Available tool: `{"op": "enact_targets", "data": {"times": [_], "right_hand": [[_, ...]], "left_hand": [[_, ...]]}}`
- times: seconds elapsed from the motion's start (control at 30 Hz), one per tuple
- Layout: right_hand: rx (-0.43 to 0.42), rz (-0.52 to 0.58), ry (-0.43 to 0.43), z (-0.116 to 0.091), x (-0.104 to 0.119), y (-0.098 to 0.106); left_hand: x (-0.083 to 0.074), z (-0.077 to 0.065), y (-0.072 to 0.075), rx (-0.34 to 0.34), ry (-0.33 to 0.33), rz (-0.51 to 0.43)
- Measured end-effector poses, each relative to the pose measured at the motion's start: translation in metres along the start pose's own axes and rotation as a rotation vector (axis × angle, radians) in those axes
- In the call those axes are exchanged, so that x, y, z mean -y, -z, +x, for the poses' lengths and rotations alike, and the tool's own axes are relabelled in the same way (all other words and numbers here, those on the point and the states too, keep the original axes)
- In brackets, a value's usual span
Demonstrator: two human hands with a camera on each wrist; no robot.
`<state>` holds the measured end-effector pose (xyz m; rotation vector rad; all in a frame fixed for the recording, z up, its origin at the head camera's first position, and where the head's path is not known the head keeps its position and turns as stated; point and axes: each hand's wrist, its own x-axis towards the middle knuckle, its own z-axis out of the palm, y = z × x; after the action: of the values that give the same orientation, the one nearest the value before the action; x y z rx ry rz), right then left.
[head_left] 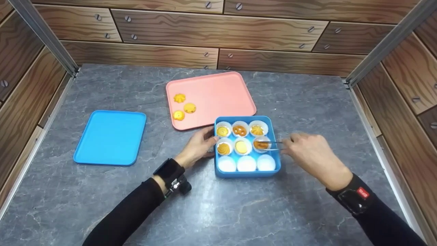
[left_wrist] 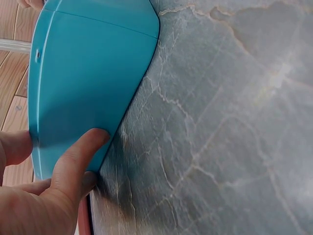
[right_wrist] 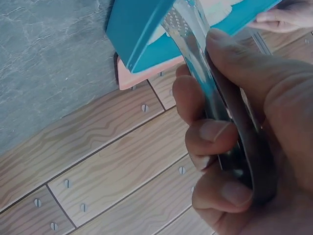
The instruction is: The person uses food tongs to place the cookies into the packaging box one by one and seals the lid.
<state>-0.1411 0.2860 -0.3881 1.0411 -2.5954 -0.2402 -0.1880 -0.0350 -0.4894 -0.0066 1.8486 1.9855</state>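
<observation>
A blue square box holds several white paper cups in rows. Small cookies sit in the back and middle rows; the front-row cups show only white. My left hand steadies the box's left side, its fingers resting on the wall and rim, as the left wrist view shows. The right hand grips metal tongs, fingers wrapped round both arms. Their tips reach over a brown cookie in the middle row's right cup; whether they pinch it I cannot tell.
Behind the box lies a pink tray with three yellow cookies at its left end. A flat blue lid rests on the grey marbled table at the left. Wood-patterned panels with metal posts surround the table.
</observation>
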Motion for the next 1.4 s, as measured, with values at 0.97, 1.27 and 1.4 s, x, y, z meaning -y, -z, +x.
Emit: {"op": "enact_targets", "data": {"times": [0.97, 1.27, 1.4], "right_hand": [[-0.088, 0.115, -0.022, 0.063, -0.003, 0.001], [0.001, 0.318, -0.024, 0.127, -0.002, -0.024], [0.103, 0.335, -0.059, 0.156, 0.006, -0.027]], "left_hand": [[-0.004, 0.000, 0.007, -0.032, -0.003, -0.034], [0.004, 0.002, -0.003, -0.004, 0.021, -0.038], [0.001, 0.002, 0.000, -0.017, 0.004, -0.001]]}}
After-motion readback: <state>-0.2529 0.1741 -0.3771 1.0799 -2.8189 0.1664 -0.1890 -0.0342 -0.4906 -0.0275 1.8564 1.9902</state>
